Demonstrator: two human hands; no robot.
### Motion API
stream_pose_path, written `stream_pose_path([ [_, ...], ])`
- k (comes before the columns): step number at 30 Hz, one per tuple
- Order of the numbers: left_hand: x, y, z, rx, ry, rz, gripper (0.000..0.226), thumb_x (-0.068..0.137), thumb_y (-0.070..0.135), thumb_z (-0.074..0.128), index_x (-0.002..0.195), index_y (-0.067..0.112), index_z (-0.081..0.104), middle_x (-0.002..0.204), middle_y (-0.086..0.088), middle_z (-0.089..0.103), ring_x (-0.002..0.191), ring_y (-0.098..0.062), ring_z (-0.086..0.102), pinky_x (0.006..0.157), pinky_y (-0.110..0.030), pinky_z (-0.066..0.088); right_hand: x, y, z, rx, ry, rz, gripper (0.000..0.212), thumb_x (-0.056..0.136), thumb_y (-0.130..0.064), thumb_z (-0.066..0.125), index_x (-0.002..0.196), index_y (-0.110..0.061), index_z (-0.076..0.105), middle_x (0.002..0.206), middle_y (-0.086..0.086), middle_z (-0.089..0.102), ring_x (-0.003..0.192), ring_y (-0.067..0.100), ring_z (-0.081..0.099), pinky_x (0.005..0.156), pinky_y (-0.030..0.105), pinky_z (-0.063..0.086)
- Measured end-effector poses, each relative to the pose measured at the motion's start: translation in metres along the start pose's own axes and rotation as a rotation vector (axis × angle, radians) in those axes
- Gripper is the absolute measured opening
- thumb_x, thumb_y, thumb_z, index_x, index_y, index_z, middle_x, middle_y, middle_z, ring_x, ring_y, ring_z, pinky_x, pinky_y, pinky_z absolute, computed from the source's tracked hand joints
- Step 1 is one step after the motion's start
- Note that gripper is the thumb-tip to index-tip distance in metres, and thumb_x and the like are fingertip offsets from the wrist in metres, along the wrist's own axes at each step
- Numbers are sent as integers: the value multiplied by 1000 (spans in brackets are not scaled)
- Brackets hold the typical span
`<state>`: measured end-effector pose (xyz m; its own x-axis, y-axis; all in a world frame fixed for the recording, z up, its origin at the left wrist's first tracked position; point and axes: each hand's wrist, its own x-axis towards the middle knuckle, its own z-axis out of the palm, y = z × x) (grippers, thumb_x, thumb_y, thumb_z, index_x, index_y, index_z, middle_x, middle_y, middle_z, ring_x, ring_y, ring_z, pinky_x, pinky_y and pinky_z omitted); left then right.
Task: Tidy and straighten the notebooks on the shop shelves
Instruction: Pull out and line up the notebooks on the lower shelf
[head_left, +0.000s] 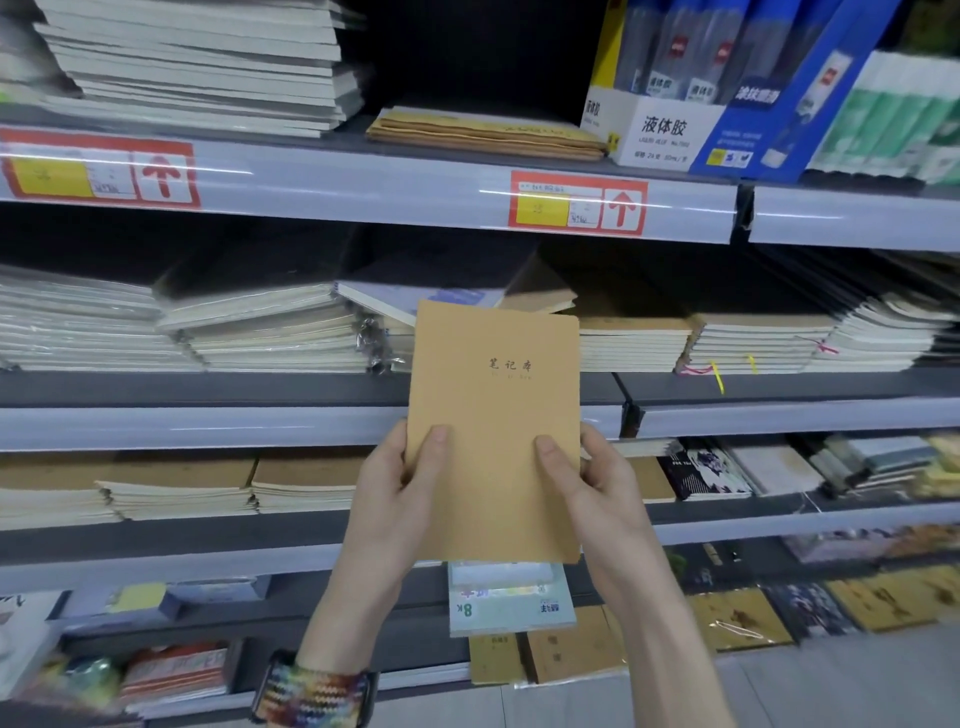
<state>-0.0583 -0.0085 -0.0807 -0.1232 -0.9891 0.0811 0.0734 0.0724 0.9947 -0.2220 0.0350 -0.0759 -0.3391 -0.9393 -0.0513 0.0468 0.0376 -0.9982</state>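
Just below my left hand (387, 499), round the wrist, I wear a braided strap (311, 696) in rainbow colours, with dark, hard fittings at both its ends.

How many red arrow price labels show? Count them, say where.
2. One label at the left end of the upper rail, the other right of centre on it. Others may lie off-frame.

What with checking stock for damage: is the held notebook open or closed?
Closed: the notebook shows only its flat front cover.

Grey shelves (208, 387) carry notebook stacks (270, 338) – flat, layered.
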Motion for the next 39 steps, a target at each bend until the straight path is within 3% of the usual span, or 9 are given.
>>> stream_pose_path([
  [7,-12,3,13,30,24,5,10,98,25,57,102,21,65,90,12,75,76,0,67,61,-11,49,-4,2,-15,-17,-34,-42,18,100,-29,57,117,-29,65,104,-7,76,100,15,70,85,33,57],
  [11,-17,3,34,40,34,-1,12,97,24,59,107,19,65,95,8,76,85,-6,70,64,-14,51,-5,0,-36,-26,-44,-63,18,101,-28,57,117,-29,63,103,-5,76,98,15,70,86,35,57],
  [16,-27,5,82,67,0,4,13,98,25,58,109,23,64,97,12,75,89,-6,70,68,-17,54,-8,-3,-86,-8,-21,-96,17,101,-24,56,116,-26,64,103,-7,76,96,12,70,76,22,55],
  [20,-37,5,127,106,-23,35,11,98,27,58,108,25,63,94,16,74,85,-2,69,65,-15,53,-12,-6,-132,1,16,-96,19,101,-24,56,118,-28,63,107,-9,75,99,9,69,85,30,56],
  [23,-45,4,165,116,-50,42,10,99,28,58,108,27,62,95,17,73,85,-1,68,64,-15,51,-16,-7,-171,-14,37,-111,18,101,-26,56,118,-30,63,106,-10,75,98,8,69,82,29,55],
  [28,-59,-5,225,157,-95,31,18,98,34,58,115,29,61,104,14,72,96,-8,69,80,-33,57,-27,-5,-234,1,72,-116,16,102,-26,55,115,-31,62,101,-12,75,88,3,69,68,18,50],
  [32,-72,-15,266,181,-100,33,20,98,35,58,117,29,62,106,14,72,96,-7,68,83,-38,58,-34,1,-277,18,103,-107,17,102,-26,55,115,-34,62,98,-15,74,84,0,68,62,12,49],
  [39,-94,-33,322,175,-129,7,16,98,34,59,113,30,63,104,13,73,95,-8,69,81,-38,59,-44,17,-336,21,147,-74,16,102,-25,55,113,-33,64,100,-9,75,88,8,70,68,23,51],
])
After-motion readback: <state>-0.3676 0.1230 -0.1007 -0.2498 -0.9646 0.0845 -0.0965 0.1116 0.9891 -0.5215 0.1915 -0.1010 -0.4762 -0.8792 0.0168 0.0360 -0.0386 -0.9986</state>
